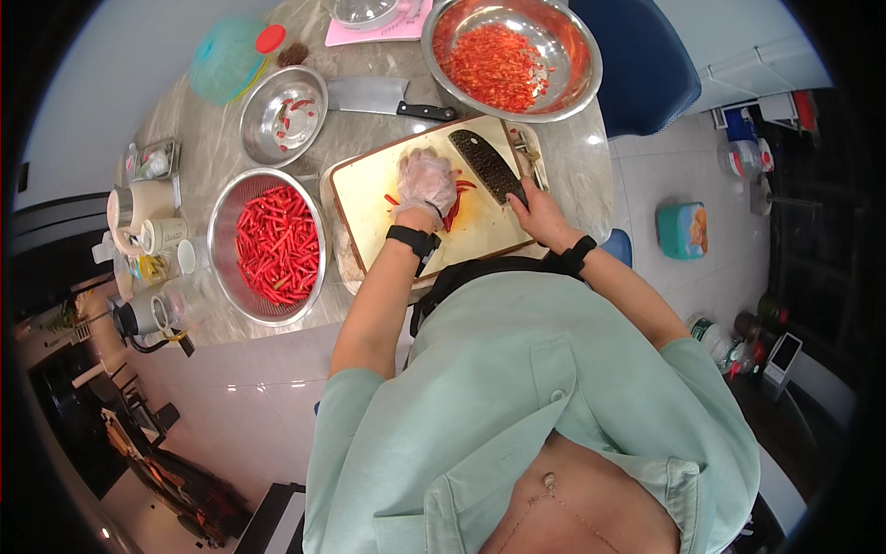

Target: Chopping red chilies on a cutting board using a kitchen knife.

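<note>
My right hand (543,216) grips the handle of a dark, speckled kitchen knife (488,166), its broad blade over the right part of a cream cutting board (374,208) with a brown rim. On the board, my left hand (426,181) wears a clear plastic glove, back upward. Red chilli peppers (453,208) stick out beside its right side, and a small red piece lies at its left. What is under the gloved fingers is hidden. Left of the board, a steel colander (214,242) is full of whole red chillies (280,249).
Beyond the board lies a cleaver (370,95) with a black handle, near a small steel bowl (252,138) holding chilli bits. A large steel bowl (588,76) of chopped chilli stands at the far right. Jars and cups (165,234) crowd the marble table's (208,124) left side.
</note>
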A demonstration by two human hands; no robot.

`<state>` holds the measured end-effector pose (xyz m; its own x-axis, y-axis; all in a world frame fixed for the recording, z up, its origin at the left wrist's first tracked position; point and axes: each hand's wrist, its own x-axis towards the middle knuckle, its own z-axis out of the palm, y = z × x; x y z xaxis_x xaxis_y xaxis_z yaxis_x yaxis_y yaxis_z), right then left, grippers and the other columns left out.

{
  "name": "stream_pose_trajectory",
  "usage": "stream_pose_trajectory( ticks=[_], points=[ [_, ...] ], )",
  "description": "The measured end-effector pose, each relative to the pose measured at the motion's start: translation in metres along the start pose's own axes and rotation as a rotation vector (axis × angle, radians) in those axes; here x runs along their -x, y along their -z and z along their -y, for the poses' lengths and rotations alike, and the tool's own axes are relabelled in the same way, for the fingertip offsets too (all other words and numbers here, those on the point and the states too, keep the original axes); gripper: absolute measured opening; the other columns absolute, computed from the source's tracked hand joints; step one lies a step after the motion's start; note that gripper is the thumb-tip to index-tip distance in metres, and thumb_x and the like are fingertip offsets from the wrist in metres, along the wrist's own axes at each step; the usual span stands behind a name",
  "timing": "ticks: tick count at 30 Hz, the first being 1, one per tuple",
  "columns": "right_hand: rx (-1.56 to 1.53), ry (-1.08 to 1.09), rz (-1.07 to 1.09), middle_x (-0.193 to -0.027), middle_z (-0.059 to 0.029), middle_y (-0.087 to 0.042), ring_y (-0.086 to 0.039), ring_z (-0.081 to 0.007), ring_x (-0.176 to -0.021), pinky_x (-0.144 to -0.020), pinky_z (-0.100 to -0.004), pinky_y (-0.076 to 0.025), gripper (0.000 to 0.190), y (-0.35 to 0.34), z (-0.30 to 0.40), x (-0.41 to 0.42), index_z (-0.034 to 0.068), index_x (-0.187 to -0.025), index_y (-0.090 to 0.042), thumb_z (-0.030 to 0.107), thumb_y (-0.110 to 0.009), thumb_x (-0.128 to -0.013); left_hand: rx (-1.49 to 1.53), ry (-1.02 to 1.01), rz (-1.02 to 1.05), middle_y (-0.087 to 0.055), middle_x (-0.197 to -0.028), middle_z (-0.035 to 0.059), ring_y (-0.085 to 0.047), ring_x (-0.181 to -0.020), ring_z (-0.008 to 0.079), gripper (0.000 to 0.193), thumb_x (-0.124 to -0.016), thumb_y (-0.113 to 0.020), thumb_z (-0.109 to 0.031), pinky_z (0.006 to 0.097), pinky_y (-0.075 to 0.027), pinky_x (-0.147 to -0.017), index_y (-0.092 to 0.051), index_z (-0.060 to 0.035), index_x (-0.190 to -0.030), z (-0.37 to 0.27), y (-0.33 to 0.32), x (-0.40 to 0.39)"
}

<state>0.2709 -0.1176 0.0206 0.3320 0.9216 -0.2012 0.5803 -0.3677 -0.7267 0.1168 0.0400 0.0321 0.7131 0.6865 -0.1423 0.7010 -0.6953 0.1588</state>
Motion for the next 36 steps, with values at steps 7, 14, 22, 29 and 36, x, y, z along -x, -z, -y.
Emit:
stream_pose_trajectory(
  ticks=[7,14,22,29,36],
  points=[
    [-0.002,0.044,-0.047,-0.070,-0.0279,-0.058,-0.057,-0.0461,-0.069,-0.060,-0.0497,-0.045,0.025,0.002,0.004,0.001,-0.003,-0.094,-0.044,0.018,-0.056,-0.088,-0.114,-0.082,-0.120,-0.058,-0.109,0.0098,-0.050,-0.108,0.0267,0.035,-0.081,-0.060,-0.040,0.0437,-0.037,-0.095,-0.066,-0.0094,-0.097,-0.007,-0.018,0.005],
    [-0.001,0.031,-0.039,-0.070,-0.0283,-0.058,-0.057,-0.0462,-0.069,-0.060,-0.0497,-0.045,0.025,0.000,0.004,0.002,-0.004,-0.094,-0.044,0.018,-0.055,-0.088,-0.060,0.033,0.027,-0.061,-0.103,0.0082,-0.053,-0.104,0.0259,0.026,-0.083,-0.058,-0.033,0.0413,-0.039,-0.093,-0.065,-0.0100,-0.090,-0.013,-0.016,-0.012],
    [-0.039,0.003,-0.034,-0.076,-0.0287,-0.058,-0.056,-0.0476,-0.074,-0.061,-0.0485,-0.044,0.028,-0.003,-0.002,0.001,-0.003,-0.099,-0.045,0.021,-0.056,-0.089,-0.070,-0.047,0.095,-0.066,-0.091,0.0124,-0.063,-0.089,0.0286,0.018,-0.084,-0.051,-0.019,0.0397,-0.050,-0.075,-0.064,-0.0076,-0.088,-0.006,-0.013,-0.014],
    [-0.059,0.022,-0.056,-0.075,-0.0287,-0.057,-0.055,-0.0479,-0.074,-0.060,-0.0482,-0.044,0.027,-0.003,-0.003,0.002,-0.002,-0.098,-0.045,0.020,-0.055,-0.089,0.257,-0.004,0.054,-0.065,-0.093,0.0140,-0.061,-0.090,0.0330,0.025,-0.081,-0.059,-0.027,0.0424,-0.048,-0.080,-0.064,-0.0049,-0.090,0.009,-0.001,0.002],
    [-0.019,0.053,-0.054,-0.069,-0.0274,-0.058,-0.058,-0.0457,-0.068,-0.059,-0.0497,-0.044,0.024,-0.003,0.003,0.001,-0.002,-0.092,-0.044,0.018,-0.056,-0.087,0.190,0.277,0.084,-0.032,-0.142,0.0197,-0.028,-0.133,0.0346,0.097,-0.069,-0.064,-0.061,0.0488,-0.022,-0.108,-0.031,-0.0044,-0.141,0.003,0.002,0.039]
  ],
)
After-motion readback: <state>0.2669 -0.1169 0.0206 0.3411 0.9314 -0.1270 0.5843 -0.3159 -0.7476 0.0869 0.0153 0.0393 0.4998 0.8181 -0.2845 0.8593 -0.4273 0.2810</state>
